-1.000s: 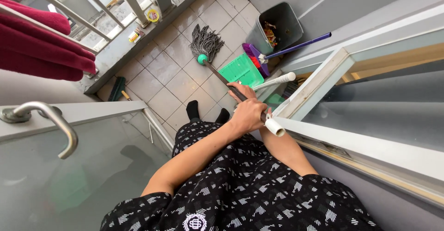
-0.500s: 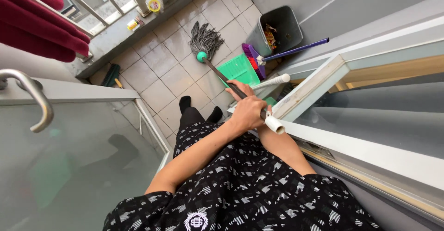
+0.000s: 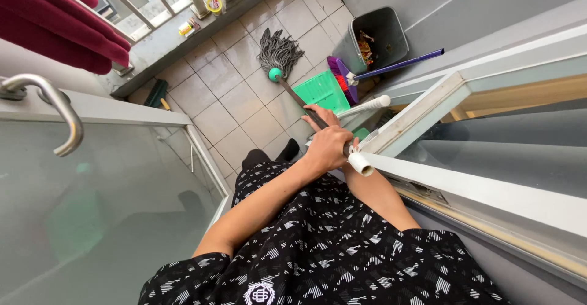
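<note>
i see my left hand (image 3: 328, 147) wrapped tight near the top of the mop (image 3: 292, 90), right hand (image 3: 321, 115) clamped lower on its shaft. the mop head rests on the tiles (image 3: 229, 100) beside a green dustpan (image 3: 321, 91) and bin (image 3: 374, 37).

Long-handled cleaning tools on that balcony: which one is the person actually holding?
The grey string mop with the dark handle: both the left hand and right hand grip it. The purple-handled broom leans untouched by the bin.
</note>
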